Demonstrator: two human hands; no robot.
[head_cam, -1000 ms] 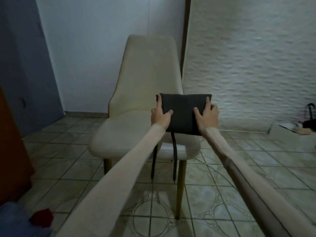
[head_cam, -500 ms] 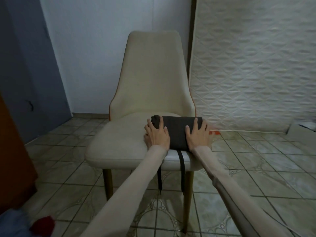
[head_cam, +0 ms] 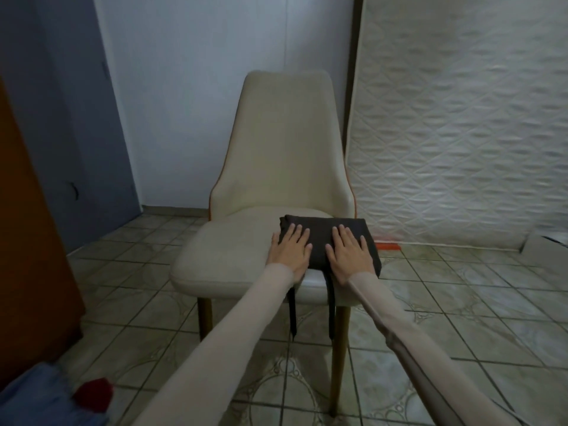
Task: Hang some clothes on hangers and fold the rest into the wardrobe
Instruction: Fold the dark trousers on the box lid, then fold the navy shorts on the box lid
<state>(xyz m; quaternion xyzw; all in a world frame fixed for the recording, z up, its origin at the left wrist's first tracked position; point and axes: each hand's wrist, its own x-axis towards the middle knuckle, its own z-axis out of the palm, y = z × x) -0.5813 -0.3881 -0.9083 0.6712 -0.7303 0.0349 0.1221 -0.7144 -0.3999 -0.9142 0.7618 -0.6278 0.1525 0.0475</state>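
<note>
A dark folded garment (head_cam: 321, 238) lies on the right front part of a cream chair's seat (head_cam: 227, 250). Two dark straps (head_cam: 293, 312) hang from it over the seat's front edge. My left hand (head_cam: 290, 250) lies flat on the garment's left part with straight fingers. My right hand (head_cam: 349, 252) presses flat on its right part, fingers straight as well. Both arms wear beige sleeves.
The chair stands on a tiled floor (head_cam: 461, 302) against a white wall, with a textured white panel (head_cam: 461, 133) to its right. A brown wardrobe side (head_cam: 27, 241) is at the left. Blue cloth (head_cam: 46, 398) and a red item (head_cam: 92, 395) lie at bottom left.
One second ago both hands held the folded garment upright above the seat. They lowered it onto the seat, and now both palms lie flat on top of it.
</note>
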